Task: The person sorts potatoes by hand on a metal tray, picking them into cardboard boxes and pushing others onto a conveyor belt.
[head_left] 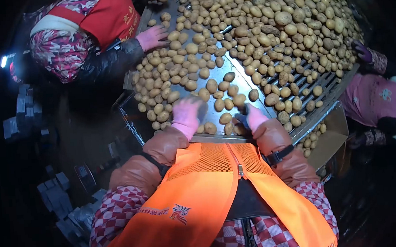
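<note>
1. Left hand [187, 116]: gloved pink, motion-blurred, low among potatoes [211, 85] near the table's [224, 69] near edge. Grip: can't tell how far open, or whether holding.
2. Right hand [254, 117]: gloved pink, dark fingers beside near potatoes. Grip unclear too.
3. Potatoes loose on metal, left and centre; heaped far right over slats [326, 80].
4. Far left: co-worker's gloved hand [152, 37] at potatoes, fingers extended.

Bright centre fades to dark, fisheye-curved edges.
</note>
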`<state>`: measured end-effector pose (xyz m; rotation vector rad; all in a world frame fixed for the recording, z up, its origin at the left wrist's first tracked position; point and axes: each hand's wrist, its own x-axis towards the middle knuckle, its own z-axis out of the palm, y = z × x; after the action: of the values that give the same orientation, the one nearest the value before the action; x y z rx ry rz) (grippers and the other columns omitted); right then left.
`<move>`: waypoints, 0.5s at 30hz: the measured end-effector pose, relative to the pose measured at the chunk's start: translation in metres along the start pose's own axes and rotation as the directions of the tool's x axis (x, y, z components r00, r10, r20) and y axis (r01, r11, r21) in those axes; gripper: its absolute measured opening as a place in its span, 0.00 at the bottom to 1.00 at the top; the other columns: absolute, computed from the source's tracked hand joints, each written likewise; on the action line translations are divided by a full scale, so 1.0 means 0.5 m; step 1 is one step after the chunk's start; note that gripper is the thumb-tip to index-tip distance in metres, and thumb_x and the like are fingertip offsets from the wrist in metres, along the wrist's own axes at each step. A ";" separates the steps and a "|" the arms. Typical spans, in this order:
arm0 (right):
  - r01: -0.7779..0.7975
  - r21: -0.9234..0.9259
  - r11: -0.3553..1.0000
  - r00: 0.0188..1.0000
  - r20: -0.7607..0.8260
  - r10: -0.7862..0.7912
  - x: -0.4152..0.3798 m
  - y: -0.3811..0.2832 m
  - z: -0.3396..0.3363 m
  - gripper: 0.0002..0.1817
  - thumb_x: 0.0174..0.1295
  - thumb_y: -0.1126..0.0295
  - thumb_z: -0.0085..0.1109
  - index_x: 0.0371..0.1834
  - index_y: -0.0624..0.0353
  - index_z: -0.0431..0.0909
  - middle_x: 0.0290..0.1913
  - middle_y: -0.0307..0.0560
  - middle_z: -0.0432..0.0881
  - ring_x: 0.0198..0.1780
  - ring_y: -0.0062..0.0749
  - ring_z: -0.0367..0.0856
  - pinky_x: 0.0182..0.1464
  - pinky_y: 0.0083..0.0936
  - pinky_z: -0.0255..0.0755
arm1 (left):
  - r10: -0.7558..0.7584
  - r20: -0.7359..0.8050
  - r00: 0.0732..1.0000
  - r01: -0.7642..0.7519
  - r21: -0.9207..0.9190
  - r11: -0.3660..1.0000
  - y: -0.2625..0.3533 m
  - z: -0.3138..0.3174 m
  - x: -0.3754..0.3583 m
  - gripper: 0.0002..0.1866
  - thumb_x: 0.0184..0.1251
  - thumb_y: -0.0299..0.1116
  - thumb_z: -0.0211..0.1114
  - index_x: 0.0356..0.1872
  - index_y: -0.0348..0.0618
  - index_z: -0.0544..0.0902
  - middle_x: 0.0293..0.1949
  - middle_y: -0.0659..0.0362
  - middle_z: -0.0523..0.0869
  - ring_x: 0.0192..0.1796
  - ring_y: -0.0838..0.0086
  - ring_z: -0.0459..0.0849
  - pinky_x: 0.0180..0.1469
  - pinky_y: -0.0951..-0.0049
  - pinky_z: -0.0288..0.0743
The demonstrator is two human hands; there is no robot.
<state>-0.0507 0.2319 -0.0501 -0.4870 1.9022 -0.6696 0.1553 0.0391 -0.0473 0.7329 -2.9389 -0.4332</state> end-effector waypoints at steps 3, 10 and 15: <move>0.101 -0.020 0.995 0.988 0.117 -0.098 0.071 -0.045 0.023 0.24 0.68 0.70 0.65 0.67 0.60 0.75 0.45 0.50 0.87 0.42 0.32 0.86 0.46 0.31 0.80 | 0.163 -0.060 0.985 -0.164 -0.024 0.986 -0.015 -0.007 0.012 0.14 0.60 0.33 0.67 0.48 0.50 0.87 0.50 0.51 0.86 0.56 0.53 0.83 0.55 0.55 0.77; 0.341 -0.180 0.923 0.740 -0.555 -0.381 0.119 -0.015 -0.123 0.22 0.63 0.67 0.72 0.60 0.57 0.81 0.51 0.57 0.86 0.52 0.44 0.86 0.58 0.35 0.78 | -0.505 0.057 0.861 0.499 0.096 0.861 -0.188 -0.008 -0.094 0.11 0.61 0.43 0.68 0.41 0.55 0.89 0.39 0.51 0.89 0.44 0.52 0.87 0.44 0.52 0.79; -0.169 -0.639 0.750 0.707 -0.609 -0.360 0.078 0.024 -0.102 0.38 0.59 0.52 0.69 0.74 0.48 0.69 0.73 0.52 0.70 0.73 0.64 0.67 0.69 0.67 0.61 | -0.276 -0.209 0.938 0.309 0.142 0.941 -0.227 -0.039 -0.025 0.20 0.55 0.28 0.65 0.51 0.55 0.88 0.44 0.53 0.88 0.49 0.55 0.85 0.47 0.53 0.77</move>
<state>-0.1135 0.2295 -0.0683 -0.8806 2.9036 -0.2041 0.2202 -0.0559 -0.0619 1.1746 -2.7206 -0.1181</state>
